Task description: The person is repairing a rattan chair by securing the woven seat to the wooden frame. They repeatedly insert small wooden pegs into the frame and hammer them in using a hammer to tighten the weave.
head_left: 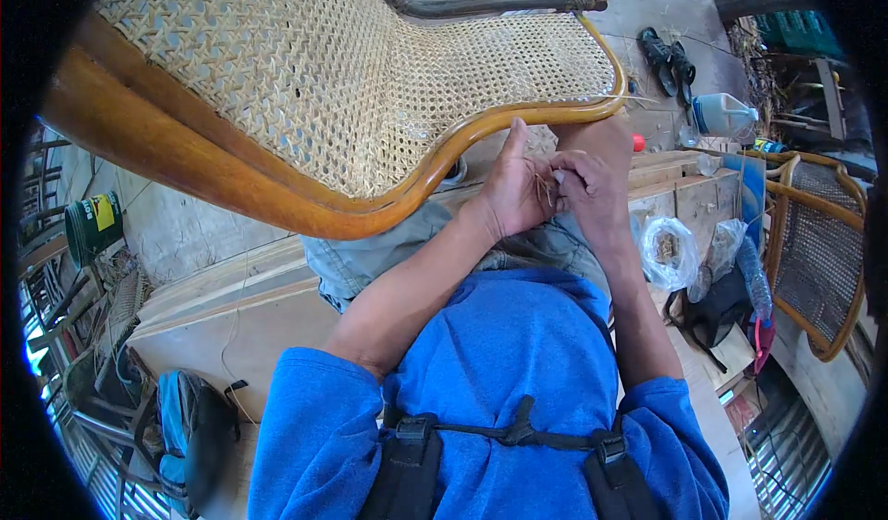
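Observation:
A chair with a woven cane panel (370, 85) and a glossy bent rattan frame (231, 182) lies tilted across my lap. Just below its curved edge, my left hand (518, 191) is turned palm up with the thumb stretched out, its fingers curled around a few thin cane strands (542, 185). My right hand (594, 191) meets it from the right, thumb and fingertips pinched on the same strands. The hands almost touch, and the strands' ends are partly hidden between them. A loose strand sticks out past the frame's right end.
Beneath me is a wooden bench (231, 312). To the right are a clear plastic bag (669, 253), a plastic jug (723, 115), black sandals (668, 60) and another cane chair (819, 252). A backpack (199, 441) and a dark green container (94, 229) are at left.

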Tool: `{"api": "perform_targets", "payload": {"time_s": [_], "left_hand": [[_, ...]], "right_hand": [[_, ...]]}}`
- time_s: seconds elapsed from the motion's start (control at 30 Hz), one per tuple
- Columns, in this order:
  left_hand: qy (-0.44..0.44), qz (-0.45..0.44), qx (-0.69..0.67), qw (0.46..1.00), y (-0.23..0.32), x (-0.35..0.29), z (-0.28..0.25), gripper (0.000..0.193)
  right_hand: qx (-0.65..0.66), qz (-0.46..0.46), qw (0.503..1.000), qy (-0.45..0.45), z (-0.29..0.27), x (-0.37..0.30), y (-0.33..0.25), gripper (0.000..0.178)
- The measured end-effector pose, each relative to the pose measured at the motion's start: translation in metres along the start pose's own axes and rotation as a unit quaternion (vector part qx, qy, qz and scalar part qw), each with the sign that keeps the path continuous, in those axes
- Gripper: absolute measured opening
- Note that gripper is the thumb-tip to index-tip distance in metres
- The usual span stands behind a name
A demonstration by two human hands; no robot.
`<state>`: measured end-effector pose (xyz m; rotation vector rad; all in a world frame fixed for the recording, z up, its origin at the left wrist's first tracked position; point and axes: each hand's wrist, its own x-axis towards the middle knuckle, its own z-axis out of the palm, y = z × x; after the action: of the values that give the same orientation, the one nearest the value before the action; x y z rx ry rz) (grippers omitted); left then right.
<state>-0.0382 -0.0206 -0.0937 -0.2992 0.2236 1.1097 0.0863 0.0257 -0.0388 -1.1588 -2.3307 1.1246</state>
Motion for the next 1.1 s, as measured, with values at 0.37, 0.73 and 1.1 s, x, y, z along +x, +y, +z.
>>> {"api": "perform_targets", "payload": {"time_s": [0.37,0.73,1.1], "left_hand": [[-0.026,0.038,-0.018,0.999,0.004,0.002,0.006,0.093],[0.007,0.127,0.044,0.991,0.001,0.002,0.006,0.096],[0.032,0.113,0.048,0.992,0.002,0.006,-0.011,0.031]], "right_hand": [[0.025,0.034,0.996,0.084,0.002,-0.002,-0.014,0.013],[-0.070,0.074,0.994,0.042,0.030,-0.012,-0.023,0.025],[0.405,0.244,0.881,-0.002,0.002,-0.005,-0.026,0.005]]}}
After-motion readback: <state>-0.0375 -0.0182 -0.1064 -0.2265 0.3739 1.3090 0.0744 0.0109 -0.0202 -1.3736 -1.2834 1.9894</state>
